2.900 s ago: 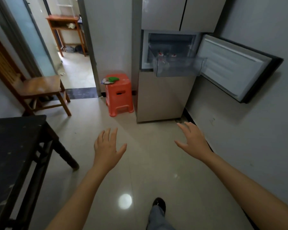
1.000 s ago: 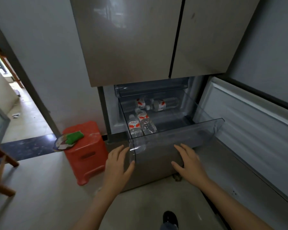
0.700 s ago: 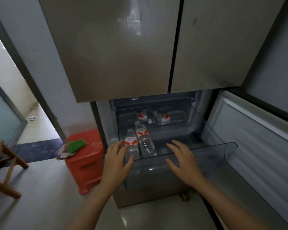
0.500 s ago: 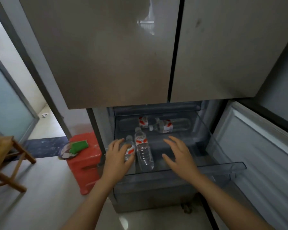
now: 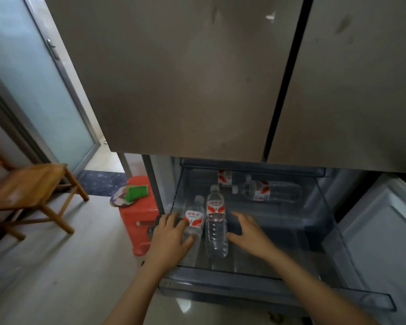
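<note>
The bottle (image 5: 195, 218) at the drawer's (image 5: 256, 281) front left lies under your left hand (image 5: 170, 238), gripped; your right hand (image 5: 250, 235) hovers spread mid-drawer

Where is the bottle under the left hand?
Head view, lower centre: the bottle lies in the open drawer at its left, beside a second bottle; the left hand grips it.

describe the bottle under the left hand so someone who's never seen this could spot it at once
Find the clear drawer pulled out of the grey fridge, below its closed upper doors. At its front left, the bottle nearest the left wall is gripped by the left hand; its neighbour, just right, is not held.
</note>
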`<state>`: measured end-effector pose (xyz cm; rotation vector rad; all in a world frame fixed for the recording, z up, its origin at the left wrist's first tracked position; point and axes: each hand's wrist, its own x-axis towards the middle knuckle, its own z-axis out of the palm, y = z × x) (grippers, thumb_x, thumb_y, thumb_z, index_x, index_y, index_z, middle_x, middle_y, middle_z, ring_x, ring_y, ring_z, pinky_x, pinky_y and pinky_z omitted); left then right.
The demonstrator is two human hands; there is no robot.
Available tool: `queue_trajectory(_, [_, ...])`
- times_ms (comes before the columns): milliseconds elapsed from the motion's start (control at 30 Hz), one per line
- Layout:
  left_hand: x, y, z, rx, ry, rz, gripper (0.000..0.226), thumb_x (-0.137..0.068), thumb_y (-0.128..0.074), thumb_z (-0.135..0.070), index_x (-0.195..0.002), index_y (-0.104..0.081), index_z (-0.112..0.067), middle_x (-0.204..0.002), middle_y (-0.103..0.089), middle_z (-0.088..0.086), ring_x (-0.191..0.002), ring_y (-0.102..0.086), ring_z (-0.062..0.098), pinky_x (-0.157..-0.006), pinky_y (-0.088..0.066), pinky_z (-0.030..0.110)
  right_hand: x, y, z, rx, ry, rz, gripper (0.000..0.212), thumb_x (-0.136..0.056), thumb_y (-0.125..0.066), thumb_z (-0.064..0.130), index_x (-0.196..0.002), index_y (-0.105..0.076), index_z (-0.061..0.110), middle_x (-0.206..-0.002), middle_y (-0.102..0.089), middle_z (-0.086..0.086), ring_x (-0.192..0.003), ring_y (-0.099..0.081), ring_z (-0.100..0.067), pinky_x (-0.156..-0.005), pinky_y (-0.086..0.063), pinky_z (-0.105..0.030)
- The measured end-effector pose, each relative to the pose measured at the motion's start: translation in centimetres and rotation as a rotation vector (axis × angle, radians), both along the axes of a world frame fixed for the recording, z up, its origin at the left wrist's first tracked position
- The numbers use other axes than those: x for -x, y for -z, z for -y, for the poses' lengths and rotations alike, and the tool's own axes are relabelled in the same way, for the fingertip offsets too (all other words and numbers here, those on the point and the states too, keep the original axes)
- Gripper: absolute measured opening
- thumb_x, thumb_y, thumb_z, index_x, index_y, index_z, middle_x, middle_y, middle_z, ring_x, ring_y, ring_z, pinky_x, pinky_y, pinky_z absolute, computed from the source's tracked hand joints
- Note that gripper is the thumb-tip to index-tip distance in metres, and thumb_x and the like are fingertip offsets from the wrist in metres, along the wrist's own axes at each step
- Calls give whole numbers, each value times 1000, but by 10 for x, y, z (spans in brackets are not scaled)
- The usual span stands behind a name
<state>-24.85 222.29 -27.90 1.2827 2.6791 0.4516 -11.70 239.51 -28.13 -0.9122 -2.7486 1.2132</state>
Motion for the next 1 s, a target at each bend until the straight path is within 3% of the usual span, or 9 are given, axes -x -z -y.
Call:
queue_trajectory(133, [-1, -2, -1, 32, -2, 19, 76, -73, -15, -60, -131, -44, -21, -142, -35, 1, -133, -25, 20, -105, -28, 33, 27, 2, -6, 71, -3, 60, 58, -85, -61, 29, -136, -34, 25, -138, -36, -7, -128, -36, -25, -102, -34, -35])
queue_trajectory(200, [-1, -2, -1, 51, 5, 32, 70, -77, -21, -60, -133, -41, -23, -143, -33, 0, -133, -23, 19, -106, -26, 32, 40, 10, -9, 80, 13, 73, 54, -78, -63, 38, -127, -42, 30, -130, -46, -7, -122, -44, -26, -100, -41, -40])
queue_trajectory(300, [-3, -4, -1, 63, 12, 33, 80, -69, -12, -60, -133, -41, -21, -144, -32, 1, -133, -24, 21, -105, -25, 32, 58, 28, -18, 75, 58, 103, 60, -66, -63, 54, -118, -45, 32, -121, -53, -4, -113, -52, -25, -93, -47, -44])
queue_trajectory(400, [-4, -4, -2, 78, 8, 34, 53, -89, -36, -48, -135, -38, -22, -146, -27, -1, -134, -19, 18, -107, -22, 30, 78, 33, -21, 42, 112, 129, 69, -67, -68, 54, -125, -42, 27, -124, -52, -2, -113, -51, -26, -91, -47, -44])
queue_trajectory(500, [-2, -2, -1, 53, 0, 45, 49, -91, -40, -43, -135, -38, -22, -145, -28, -2, -133, -21, 17, -106, -21, 29, 97, 38, -22, 7, 168, 129, 75, -65, -68, 56, -127, -39, 27, -129, -50, -5, -114, -50, -29, -92, -46, -45])
queue_trajectory(600, [-3, -2, -1, 63, -2, 38, 55, -87, -29, -51, -134, -38, -23, -144, -27, -3, -133, -21, 16, -104, -22, 27, 110, 42, -23, -52, 203, 189, 78, -74, -65, 51, -135, -29, 21, -131, -43, -16, -117, -46, -34, -95, -44, -40])
queue_trajectory(800, [0, -4, -3, 73, -13, 65, 54, -86, -32, -49, -131, -40, -21, -144, -28, -1, -132, -21, 17, -104, -22, 29, 122, 48, -22, -11, 275, 228, 96, -74, -71, 43, -144, -9, 20, -135, -35, -21, -118, -45, -36, -91, -44, -39])
queue_trajectory(900, [0, -2, -2, 61, -8, 68, 47, -90, -39, -44, -130, -41, -20, -143, -30, 0, -132, -22, 18, -103, -24, 31, 126, 50, -20, 62, 308, 204, 92, -74, -73, 36, -143, -14, 21, -134, -39, -19, -115, -49, -34, -86, -45, -34])
queue_trajectory(1000, [0, -1, -1, 46, 5, 62, 47, -90, -43, -42, -132, -39, -21, -142, -31, -1, -132, -21, 17, -104, -23, 30, 126, 57, -25, 205, 376, 150, 86, -68, -77, 33, -138, -28, 19, -120, -55, -12, -99, -59, -27, -80, -51, -32])
